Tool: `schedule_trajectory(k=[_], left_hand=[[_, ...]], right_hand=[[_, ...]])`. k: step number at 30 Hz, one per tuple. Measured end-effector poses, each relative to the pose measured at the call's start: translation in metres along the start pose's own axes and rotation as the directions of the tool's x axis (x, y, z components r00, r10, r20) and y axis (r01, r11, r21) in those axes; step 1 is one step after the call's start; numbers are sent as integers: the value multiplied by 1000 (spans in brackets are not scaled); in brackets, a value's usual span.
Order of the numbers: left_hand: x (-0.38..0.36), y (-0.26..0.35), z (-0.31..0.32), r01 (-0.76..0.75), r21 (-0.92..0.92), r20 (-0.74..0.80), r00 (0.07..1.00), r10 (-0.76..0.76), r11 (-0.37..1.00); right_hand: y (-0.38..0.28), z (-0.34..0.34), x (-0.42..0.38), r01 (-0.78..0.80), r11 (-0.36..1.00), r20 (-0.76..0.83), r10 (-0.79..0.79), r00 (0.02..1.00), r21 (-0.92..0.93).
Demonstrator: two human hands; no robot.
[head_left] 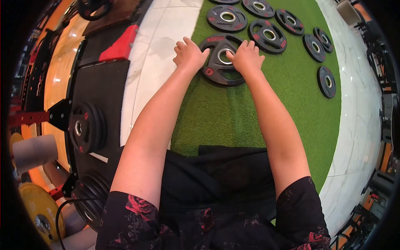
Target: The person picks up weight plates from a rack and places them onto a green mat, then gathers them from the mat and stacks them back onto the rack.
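Observation:
A large black weight plate [216,68] with a metal ring at its centre and red markings lies flat on the green turf [208,121]. My left hand [190,54] is at the plate's left edge, fingers apart, with nothing in it. Over the plate's right part is my right hand [247,59], its fingers spread and its thumb near the centre ring. Whether either hand touches the plate I cannot tell. Just beyond lie two more black plates, one behind [214,18] and one to the right [258,37].
Several smaller plates [326,82] lie on the turf at the right. At the left, black plates [79,141] hang on a rack beside a yellow plate [31,200]. A red block [120,45] sits on black matting. Pale tiles [151,54] border the turf.

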State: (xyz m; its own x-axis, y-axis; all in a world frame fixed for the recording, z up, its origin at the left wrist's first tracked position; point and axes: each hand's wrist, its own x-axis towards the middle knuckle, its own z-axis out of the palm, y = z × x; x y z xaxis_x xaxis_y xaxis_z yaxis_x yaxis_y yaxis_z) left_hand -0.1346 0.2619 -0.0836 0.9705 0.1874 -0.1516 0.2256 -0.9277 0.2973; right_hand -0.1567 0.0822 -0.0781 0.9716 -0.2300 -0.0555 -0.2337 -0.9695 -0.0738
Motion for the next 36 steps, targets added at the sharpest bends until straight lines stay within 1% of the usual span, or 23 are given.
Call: schedule_trajectory(k=[1, 4, 5, 8, 9, 10, 12, 13, 16, 18, 20, 21, 22, 24, 25, 26, 28, 29, 31, 32, 34, 35, 36], left_hand=[[-4, -12, -15, 24, 2, -16, 1000, -24, 1000], [-17, -57, -62, 61, -18, -45, 997, -62, 998], [-20, -76, -76, 66, -25, -87, 994, -67, 998], [-30, -142, -124, 124, 0, -146, 982, -123, 992], [-33, -166, -139, 159, -8, -180, 971, -158, 987], [-40, -192, -153, 181, -10, -188, 966, -179, 984], [-52, -244, -182, 287, -29, -217, 933, -286, 958], [-60, -272, -195, 333, -20, -233, 915, -328, 943], [-85, -362, -222, 464, 41, -262, 860, -439, 885], [-102, -423, -229, 558, 54, -288, 803, -522, 828], [-124, -470, -232, 666, 44, -274, 725, -632, 745], [-130, -497, -230, 690, 32, -250, 706, -662, 724], [-137, -515, -229, 711, 22, -224, 689, -689, 703], [-144, -543, -220, 728, 12, -198, 674, -712, 685], [-147, -552, -218, 739, -4, -174, 662, -729, 673], [-149, -559, -214, 744, -5, -164, 658, -735, 668], [-149, -564, -206, 743, -146, -118, 642, -757, 653], [-143, -564, -198, 746, -149, -100, 642, -760, 649], [-132, -554, -190, 762, -165, -27, 631, -775, 626], [-129, -554, -186, 764, -164, -22, 630, -776, 625], [-127, -552, -182, 789, -126, -88, 595, -799, 601], [-128, -549, -182, 792, -117, -84, 593, -801, 599], [-129, -546, -184, 792, -119, -90, 592, -801, 599]], right_hand=[[-12, -15, -8, 1, 1000, 46, -3, 999, 25], [-51, -46, -33, 108, 992, 26, -109, 994, 59], [-67, -54, -42, 136, 989, 17, -137, 990, 63], [-123, -76, -69, 217, 970, 24, -221, 975, 111], [-144, -73, -76, 255, 960, -19, -255, 967, 116], [-166, -71, -82, 278, 951, -19, -278, 960, 133], [-214, -73, -105, 349, 922, -4, -353, 936, 167], [-239, -71, -117, 365, 915, -3, -370, 929, 174], [-316, -59, -155, 483, 849, 29, -500, 866, 214], [-363, -53, -185, 532, 803, 30, -559, 828, 268], [-402, -44, -211, 560, 769, 51, -602, 797, 309], [-421, -40, -222, 581, 736, 66, -637, 768, 347], [-438, -36, -232, 583, 733, 72, -642, 763, 350], [-467, -27, -251, 563, 710, 127, -662, 739, 423], [-479, -20, -257, 567, 707, 153, -673, 724, 423], [-487, -12, -260, 569, 708, 164, -675, 719, 419], [-499, 0, -263, 616, 711, 185, -693, 697, 339], [-509, 7, -262, 616, 717, 199, -689, 697, 327], [-525, 12, -260, 526, 750, 253, -643, 723, 401], [-531, 4, -263, 525, 752, 259, -641, 723, 399], [-547, -10, -267, 446, 829, 346, -549, 760, 338], [-557, -6, -266, 422, 856, 362, -510, 780, 298], [-556, -3, -265, 423, 855, 367, -513, 776, 300]])
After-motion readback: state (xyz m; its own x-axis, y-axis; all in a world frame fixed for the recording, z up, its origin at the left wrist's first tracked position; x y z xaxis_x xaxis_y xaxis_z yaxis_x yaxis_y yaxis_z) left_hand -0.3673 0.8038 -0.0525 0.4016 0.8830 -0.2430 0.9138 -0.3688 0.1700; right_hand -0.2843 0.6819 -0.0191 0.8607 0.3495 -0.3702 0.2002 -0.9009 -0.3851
